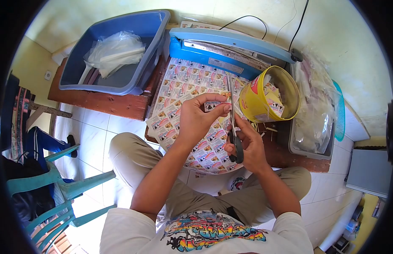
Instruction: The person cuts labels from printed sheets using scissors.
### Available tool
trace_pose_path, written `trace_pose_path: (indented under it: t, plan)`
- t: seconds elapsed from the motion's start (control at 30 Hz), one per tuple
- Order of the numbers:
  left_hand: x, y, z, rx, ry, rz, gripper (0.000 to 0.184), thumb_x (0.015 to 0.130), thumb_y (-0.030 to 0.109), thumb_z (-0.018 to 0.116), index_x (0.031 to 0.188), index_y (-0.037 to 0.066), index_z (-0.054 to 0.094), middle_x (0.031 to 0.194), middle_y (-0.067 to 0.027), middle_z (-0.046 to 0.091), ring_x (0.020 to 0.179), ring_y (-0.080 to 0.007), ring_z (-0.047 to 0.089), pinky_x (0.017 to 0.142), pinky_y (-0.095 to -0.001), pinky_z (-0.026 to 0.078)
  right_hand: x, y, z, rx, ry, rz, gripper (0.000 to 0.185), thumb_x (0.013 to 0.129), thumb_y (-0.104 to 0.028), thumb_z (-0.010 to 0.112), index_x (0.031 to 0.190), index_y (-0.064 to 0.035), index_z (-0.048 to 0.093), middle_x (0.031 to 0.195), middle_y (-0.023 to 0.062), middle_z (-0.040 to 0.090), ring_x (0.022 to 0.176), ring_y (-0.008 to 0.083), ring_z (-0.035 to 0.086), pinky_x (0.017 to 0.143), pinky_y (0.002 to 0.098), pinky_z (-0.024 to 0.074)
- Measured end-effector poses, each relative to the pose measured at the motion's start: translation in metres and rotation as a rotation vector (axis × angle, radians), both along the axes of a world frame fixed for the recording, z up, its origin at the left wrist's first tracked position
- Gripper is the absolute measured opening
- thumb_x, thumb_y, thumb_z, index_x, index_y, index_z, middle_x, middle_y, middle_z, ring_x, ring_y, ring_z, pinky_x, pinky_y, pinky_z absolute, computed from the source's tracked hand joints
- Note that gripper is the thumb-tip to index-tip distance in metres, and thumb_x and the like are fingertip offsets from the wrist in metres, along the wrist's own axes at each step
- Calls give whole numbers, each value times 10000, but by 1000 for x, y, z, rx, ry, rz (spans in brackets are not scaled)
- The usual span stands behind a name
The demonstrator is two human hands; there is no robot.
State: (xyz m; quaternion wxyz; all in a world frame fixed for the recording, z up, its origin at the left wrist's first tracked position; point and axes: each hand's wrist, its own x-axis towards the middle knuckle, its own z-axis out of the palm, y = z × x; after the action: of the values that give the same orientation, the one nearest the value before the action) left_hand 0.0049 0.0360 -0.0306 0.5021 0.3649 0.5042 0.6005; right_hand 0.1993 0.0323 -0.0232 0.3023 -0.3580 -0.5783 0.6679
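Note:
My left hand pinches a small printed label between thumb and fingers. Black-handled scissors are in my right hand, with their blades pointing away from me, close beside the label. Whether the blades touch the label I cannot tell. Beneath both hands lie printed label sheets with repeated colourful pictures. Just right of the blades stands a yellow bucket, tilted toward me, with cut labels inside.
Behind the sheets sits a blue sealing machine with a long arm. A blue tub at the left holds clear plastic bags. To the right, a grey tray carries more plastic packaging. A green chair stands at the lower left.

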Motion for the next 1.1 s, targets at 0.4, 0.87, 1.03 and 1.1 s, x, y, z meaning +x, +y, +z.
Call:
trace_pose_path:
  t: [0.4, 0.87, 1.03, 1.1]
  plan:
    - [-1, -1, 0, -8, 13, -7, 234, 897, 24, 788, 1108, -62, 733, 969, -132, 766, 854, -155, 752, 799, -285, 637, -1, -2, -2, 20, -11, -4, 958, 809, -23, 870, 1605, -22, 337, 1223, 56, 498, 894, 105, 591, 767, 237, 564]
    - [-1, -1, -3, -2, 34, -29, 222, 896, 16, 788, 1095, -67, 734, 978, -133, 769, 865, -151, 753, 799, -270, 628, -1, -2, -1, -33, 1, -18, 963, 809, -33, 875, 1607, -19, 336, 1232, 59, 494, 888, 101, 591, 774, 237, 534]
    - [-1, -1, -1, 1, 37, -34, 214, 896, 14, 787, 1090, -62, 738, 973, -130, 769, 864, -146, 751, 799, -269, 627, -2, -3, -3, -8, -20, -18, 958, 813, -11, 863, 1609, -19, 329, 1232, 63, 499, 868, 100, 591, 762, 234, 530]
    - [-1, -1, -4, -8, 41, -35, 218, 894, 26, 794, 1086, -61, 740, 969, -127, 769, 863, -143, 750, 797, -266, 626, -1, -3, -5, -6, -6, -16, 945, 820, -9, 856, 1610, -30, 337, 1237, 74, 507, 868, 104, 599, 760, 236, 543]
